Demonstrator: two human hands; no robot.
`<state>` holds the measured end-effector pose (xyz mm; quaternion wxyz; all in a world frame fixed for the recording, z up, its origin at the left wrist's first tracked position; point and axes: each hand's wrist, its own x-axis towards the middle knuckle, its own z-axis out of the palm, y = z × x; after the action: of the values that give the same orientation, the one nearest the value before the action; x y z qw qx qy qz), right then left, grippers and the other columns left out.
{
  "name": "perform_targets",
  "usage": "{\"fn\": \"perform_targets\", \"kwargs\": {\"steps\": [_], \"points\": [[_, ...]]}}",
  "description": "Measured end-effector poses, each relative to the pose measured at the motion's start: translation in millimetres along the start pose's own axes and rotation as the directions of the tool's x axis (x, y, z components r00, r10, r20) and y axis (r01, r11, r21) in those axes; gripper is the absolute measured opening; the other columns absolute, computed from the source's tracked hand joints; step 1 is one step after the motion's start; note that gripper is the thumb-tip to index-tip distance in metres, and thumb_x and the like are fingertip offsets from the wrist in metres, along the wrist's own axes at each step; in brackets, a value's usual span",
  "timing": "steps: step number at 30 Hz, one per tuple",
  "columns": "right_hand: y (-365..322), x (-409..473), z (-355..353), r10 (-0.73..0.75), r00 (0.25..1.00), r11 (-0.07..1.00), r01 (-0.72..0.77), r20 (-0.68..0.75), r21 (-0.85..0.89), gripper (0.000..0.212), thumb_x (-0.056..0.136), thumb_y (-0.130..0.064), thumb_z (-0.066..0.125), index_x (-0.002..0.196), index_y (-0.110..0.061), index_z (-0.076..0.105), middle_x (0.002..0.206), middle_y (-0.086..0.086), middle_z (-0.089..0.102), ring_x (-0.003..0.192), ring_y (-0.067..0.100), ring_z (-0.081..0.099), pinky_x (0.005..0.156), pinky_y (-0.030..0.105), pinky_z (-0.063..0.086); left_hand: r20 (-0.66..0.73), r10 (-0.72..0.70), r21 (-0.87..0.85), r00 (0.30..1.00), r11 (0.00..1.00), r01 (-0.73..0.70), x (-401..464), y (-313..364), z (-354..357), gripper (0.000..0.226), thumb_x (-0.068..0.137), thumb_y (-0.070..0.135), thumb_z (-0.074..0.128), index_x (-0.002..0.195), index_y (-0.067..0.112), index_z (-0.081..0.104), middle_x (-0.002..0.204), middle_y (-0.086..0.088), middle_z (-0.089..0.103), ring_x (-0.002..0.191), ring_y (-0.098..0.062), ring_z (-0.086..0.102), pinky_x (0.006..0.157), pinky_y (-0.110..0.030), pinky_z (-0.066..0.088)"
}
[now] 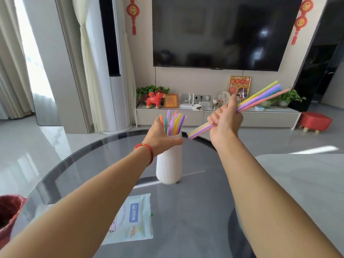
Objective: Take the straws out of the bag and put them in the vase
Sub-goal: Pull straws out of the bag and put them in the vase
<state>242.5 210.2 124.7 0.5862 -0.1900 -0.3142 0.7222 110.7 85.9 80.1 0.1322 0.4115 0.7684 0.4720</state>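
A white ribbed vase (169, 164) stands upright near the middle of the round glass table (195, 211), with several coloured straws (174, 123) sticking out of its mouth. My left hand (161, 135) wraps around the vase's neck, thumb in front and fingers behind the straws. To the right of the vase, my right hand (224, 121) is shut on a bundle of straws (260, 97) held slanting, the lower ends pointing left toward the vase's mouth. The flat plastic bag (133, 218) lies on the table nearer to me.
A red bin (8, 213) sits at the table's left edge and a pale stone surface (305, 183) at the right. Beyond are a TV cabinet (214, 116) with ornaments, a red stool (315, 121) and a standing air conditioner (116, 71).
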Motion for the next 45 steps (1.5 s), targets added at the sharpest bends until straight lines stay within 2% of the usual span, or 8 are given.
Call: {"fn": "perform_targets", "kwargs": {"steps": [12, 16, 20, 24, 28, 32, 37, 45], "points": [[51, 12, 46, 0.091, 0.993, 0.977, -0.073, 0.080, -0.198, 0.053, 0.102, -0.040, 0.056, 0.057, -0.020, 0.037, 0.040, -0.010, 0.030, 0.032, 0.011, 0.026, 0.037, 0.023, 0.028, -0.044, 0.072, 0.005, 0.996, 0.997, -0.072, 9, -14, 14, 0.052, 0.074, 0.031, 0.078, 0.118, 0.024, 0.051, 0.099, 0.000, 0.066, 0.084, -0.016, 0.066, 0.072, -0.029, 0.057], [60, 1, 42, -0.086, 0.965, 0.666, 0.240, 0.247, -0.707, 0.050, 0.101, -0.044, 0.048, 0.061, -0.016, 0.060, 0.049, -0.011, 0.056, 0.052, 0.011, 0.058, 0.066, 0.035, 0.049, -0.045, 0.060, -0.073, 0.997, 0.995, -0.064, 10, -20, 17, 0.053, 0.070, 0.031, 0.078, 0.117, 0.027, 0.053, 0.099, 0.001, 0.070, 0.082, -0.013, 0.066, 0.075, -0.030, 0.058], [70, -4, 38, -0.019, 0.930, 0.322, 0.353, 0.367, -0.878, 0.043, 0.104, -0.052, 0.044, 0.113, -0.028, 0.079, 0.131, 0.006, 0.060, 0.129, 0.031, 0.050, 0.115, 0.052, 0.031, -0.022, 0.055, -0.107, 0.998, 0.993, -0.057, 12, -23, 18, 0.057, 0.066, 0.031, 0.078, 0.116, 0.026, 0.050, 0.103, -0.008, 0.070, 0.083, -0.018, 0.065, 0.083, -0.041, 0.061], [63, -4, 34, 0.351, 0.864, 0.567, 0.110, 0.360, -0.816, 0.044, 0.098, -0.053, 0.063, 0.129, -0.023, 0.071, 0.125, 0.002, 0.074, 0.117, 0.019, 0.068, 0.115, 0.045, 0.045, 0.002, 0.080, -0.126, 0.997, 0.989, -0.079, 11, -19, 21, 0.058, 0.071, 0.032, 0.075, 0.121, 0.023, 0.046, 0.110, -0.013, 0.066, 0.095, -0.027, 0.067, 0.087, -0.048, 0.059], [46, -1, 44, 0.142, 0.871, 0.685, 0.256, 0.470, -0.682, 0.084, 0.087, -0.039, 0.084, 0.154, -0.017, 0.039, 0.132, -0.001, 0.059, 0.106, 0.003, 0.065, 0.086, 0.020, 0.052, 0.027, 0.077, -0.136, 0.997, 0.988, -0.073, 9, -21, 18, 0.057, 0.077, 0.031, 0.076, 0.122, 0.024, 0.041, 0.112, -0.007, 0.060, 0.086, -0.016, 0.059, 0.073, -0.033, 0.054], [33, -4, 52, -0.142, 0.779, 0.523, 0.582, 0.610, -0.623, 0.085, 0.096, -0.020, 0.074, 0.162, -0.020, 0.020, 0.132, 0.005, 0.059, 0.090, -0.007, 0.070, 0.082, 0.011, 0.054, 0.036, 0.091, -0.164, 0.995, 0.983, -0.084, 9, -23, 17, 0.061, 0.075, 0.031, 0.074, 0.125, 0.024, 0.040, 0.115, -0.008, 0.057, 0.087, -0.015, 0.057, 0.070, -0.025, 0.047], [43, -15, 40, 0.217, 0.672, 0.209, 0.677, 0.708, -0.706, 0.049, 0.113, -0.040, 0.033, 0.147, -0.014, 0.057, 0.151, 0.011, 0.060, 0.141, 0.027, 0.052, 0.107, 0.028, 0.038, 0.081, 0.070, -0.139, 0.994, 0.989, -0.059, 13, -25, 16, 0.063, 0.075, 0.026, 0.076, 0.125, 0.021, 0.038, 0.118, -0.008, 0.055, 0.087, -0.016, 0.054, 0.070, -0.029, 0.047], [27, -14, 39, 0.179, 0.701, 0.380, 0.598, 0.690, -0.706, 0.063, 0.109, -0.057, 0.018, 0.157, -0.026, 0.045, 0.166, -0.004, 0.042, 0.152, 0.011, 0.035, 0.119, 0.030, 0.025, 0.132, 0.021, -0.023, 0.991, 1.000, -0.018, 3, -31, 3, 0.100, 0.076, 0.039, 0.084, 0.148, 0.018, 0.018, 0.134, 0.000, 0.051, 0.123, -0.023, 0.056, 0.086, -0.027, 0.048]]}}
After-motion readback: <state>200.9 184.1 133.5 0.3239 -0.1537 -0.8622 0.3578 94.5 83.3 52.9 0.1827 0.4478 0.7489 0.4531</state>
